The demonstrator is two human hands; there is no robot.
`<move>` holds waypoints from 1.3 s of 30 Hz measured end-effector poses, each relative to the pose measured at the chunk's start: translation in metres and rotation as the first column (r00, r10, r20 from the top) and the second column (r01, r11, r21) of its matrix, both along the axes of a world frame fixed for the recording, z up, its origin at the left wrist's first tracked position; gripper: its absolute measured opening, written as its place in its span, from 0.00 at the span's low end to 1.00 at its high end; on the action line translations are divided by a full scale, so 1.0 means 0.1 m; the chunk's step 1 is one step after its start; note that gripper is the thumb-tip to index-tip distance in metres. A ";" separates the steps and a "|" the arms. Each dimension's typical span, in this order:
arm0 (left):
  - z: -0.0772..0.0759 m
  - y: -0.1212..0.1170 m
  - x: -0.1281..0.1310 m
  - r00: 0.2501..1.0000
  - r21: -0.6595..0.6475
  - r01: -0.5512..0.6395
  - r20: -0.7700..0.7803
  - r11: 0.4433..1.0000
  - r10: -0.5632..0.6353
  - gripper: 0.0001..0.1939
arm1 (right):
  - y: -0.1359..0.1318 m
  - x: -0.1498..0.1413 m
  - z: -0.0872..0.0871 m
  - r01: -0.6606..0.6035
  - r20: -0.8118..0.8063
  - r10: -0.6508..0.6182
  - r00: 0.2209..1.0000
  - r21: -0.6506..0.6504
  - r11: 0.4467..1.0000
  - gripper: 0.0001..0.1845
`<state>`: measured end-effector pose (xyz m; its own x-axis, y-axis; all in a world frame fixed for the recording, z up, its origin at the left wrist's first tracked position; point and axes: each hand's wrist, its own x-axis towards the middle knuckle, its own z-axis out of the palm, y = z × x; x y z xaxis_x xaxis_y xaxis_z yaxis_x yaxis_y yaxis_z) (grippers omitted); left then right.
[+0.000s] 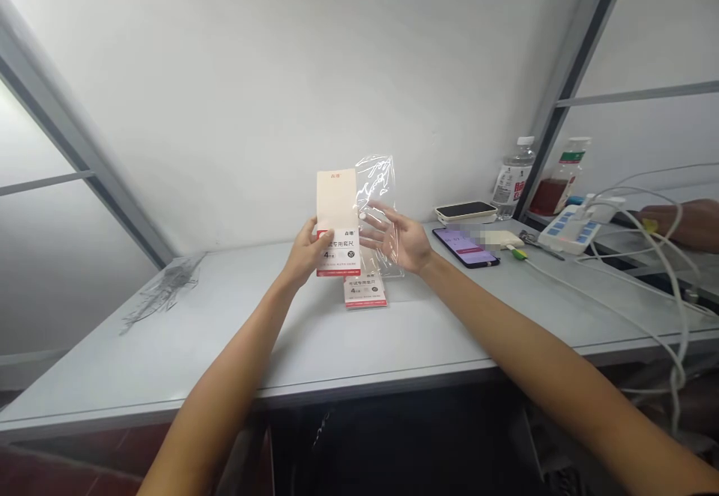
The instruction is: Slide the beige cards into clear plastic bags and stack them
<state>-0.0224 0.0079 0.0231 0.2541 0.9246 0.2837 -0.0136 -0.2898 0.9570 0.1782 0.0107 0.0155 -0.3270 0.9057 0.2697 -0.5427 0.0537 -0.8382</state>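
Note:
My left hand (pixel 306 252) is closed on the left edge of a cream card packet (pixel 337 200) with a white, red-edged label, printed in Chinese as an exam ruler set. Beside it on the right, a clear plastic sleeve (pixel 377 174) stands upright. My right hand (pixel 407 243) is at the sleeve, its fingers spread and seen through the film; whether they are inside or behind it I cannot tell. A second ruler set packet (pixel 365 294) with the same label lies on the desk below, partly covered by the held one.
To the right lie a lit phone (pixel 466 247), a dark-screened phone (pixel 466 212), a power strip (pixel 567 228) and loose white cables (pixel 595 312). Two bottles (pixel 514 177) stand by the frame post. Another person's hand (pixel 688 225) is at far right. Crumpled clear film (pixel 168 290) lies left.

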 end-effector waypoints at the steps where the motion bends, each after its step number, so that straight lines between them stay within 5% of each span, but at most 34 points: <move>1: 0.00 0.00 0.00 1.000 -0.001 -0.004 0.004 1.000 0.005 0.31 | 0.00 0.00 0.00 0.006 -0.005 -0.006 1.000 0.003 1.000 0.18; 8: 0.03 -0.04 0.05 0.991 0.046 -0.130 0.038 0.990 0.128 0.29 | 0.01 -0.02 -0.01 0.032 -0.064 -0.031 0.997 0.019 0.999 0.17; 27: 0.05 -0.09 0.05 0.993 0.021 -0.117 0.002 0.993 0.117 0.25 | 0.00 -0.03 0.00 0.078 -0.109 -0.075 0.991 0.019 0.997 0.16; 39: 0.22 -0.16 -0.04 0.980 -0.054 -0.112 -0.168 0.992 0.102 0.24 | 0.07 0.06 0.01 0.144 -0.102 -0.140 0.985 0.032 0.989 0.17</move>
